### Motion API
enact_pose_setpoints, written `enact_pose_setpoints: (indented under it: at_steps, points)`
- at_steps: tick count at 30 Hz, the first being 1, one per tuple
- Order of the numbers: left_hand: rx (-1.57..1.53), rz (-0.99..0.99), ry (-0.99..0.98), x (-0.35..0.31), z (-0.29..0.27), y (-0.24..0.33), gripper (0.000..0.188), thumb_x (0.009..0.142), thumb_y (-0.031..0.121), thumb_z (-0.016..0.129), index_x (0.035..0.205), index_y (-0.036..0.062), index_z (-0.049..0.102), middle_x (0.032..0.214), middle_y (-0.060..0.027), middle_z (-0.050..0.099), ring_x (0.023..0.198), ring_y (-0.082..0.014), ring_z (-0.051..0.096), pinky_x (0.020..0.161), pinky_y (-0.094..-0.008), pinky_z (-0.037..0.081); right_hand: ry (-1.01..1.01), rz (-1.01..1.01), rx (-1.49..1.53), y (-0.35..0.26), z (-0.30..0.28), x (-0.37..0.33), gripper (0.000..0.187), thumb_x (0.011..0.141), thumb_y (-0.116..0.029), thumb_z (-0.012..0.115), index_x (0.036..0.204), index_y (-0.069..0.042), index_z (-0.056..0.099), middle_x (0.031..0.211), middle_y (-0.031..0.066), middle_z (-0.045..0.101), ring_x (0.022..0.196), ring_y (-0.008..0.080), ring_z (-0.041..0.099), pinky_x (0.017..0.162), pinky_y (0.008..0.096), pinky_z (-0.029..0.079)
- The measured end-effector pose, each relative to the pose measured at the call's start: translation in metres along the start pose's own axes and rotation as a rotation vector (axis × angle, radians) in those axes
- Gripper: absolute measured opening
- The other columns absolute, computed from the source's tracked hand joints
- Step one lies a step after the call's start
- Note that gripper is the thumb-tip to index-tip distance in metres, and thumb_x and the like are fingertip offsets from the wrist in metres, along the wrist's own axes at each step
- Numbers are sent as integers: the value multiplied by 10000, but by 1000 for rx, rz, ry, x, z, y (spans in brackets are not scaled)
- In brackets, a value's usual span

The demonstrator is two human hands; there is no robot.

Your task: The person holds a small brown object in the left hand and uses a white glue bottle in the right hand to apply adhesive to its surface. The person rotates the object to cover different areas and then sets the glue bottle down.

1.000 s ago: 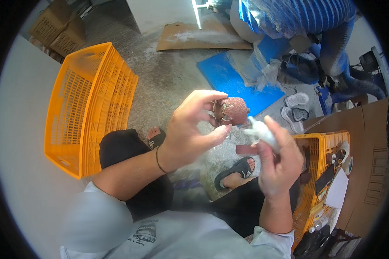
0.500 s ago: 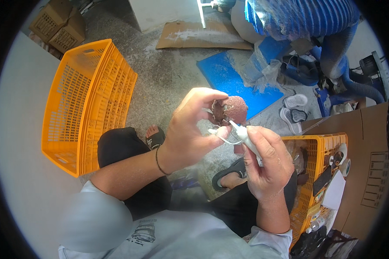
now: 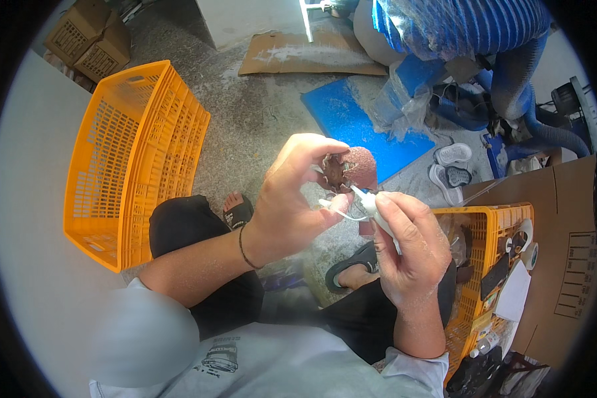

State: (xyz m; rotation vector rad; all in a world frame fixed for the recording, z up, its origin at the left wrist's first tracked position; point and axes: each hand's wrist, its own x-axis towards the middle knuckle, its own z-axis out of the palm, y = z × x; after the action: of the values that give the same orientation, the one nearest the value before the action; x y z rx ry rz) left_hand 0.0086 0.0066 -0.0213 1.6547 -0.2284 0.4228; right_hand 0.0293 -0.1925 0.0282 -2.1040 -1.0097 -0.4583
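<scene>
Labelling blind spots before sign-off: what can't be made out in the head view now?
- Head view: most of the white tube, hidden by the right hand.
- Head view: the brown piece's far side, facing away from the camera.
- Head view: whether the tube's tip touches the brown piece; too small to tell.
- Head view: the blue ribbed hose's upper part, cut off by the top edge.

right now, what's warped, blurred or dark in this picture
Head view: fisheye distortion makes the yellow crates lean at left; a pale round blur covers part of the shirt; the right hand and white tube look fairly sharp; the corners go black.
</scene>
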Motion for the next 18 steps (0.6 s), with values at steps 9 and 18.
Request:
enact_pose_setpoints:
  at_steps: [9,18]
  points:
    - [55,20,5,-1,0,0,612,774,-115,772,1331,-3,545,1283,-87,486,1177,-168,573,940,-282,547,8,-78,-35,4,-1,3,414,721,97,742,1128,31,706,1071,183,702,849,316,683,726,372,560]
    - [81,16,6,-1,1,-1,612,766,-119,774,1323,5,554,1273,-85,490,1171,-169,579,935,-278,552,-18,-69,-31,3,-4,4,444,699,112,716,1136,34,707,1082,186,706,832,310,668,724,370,553]
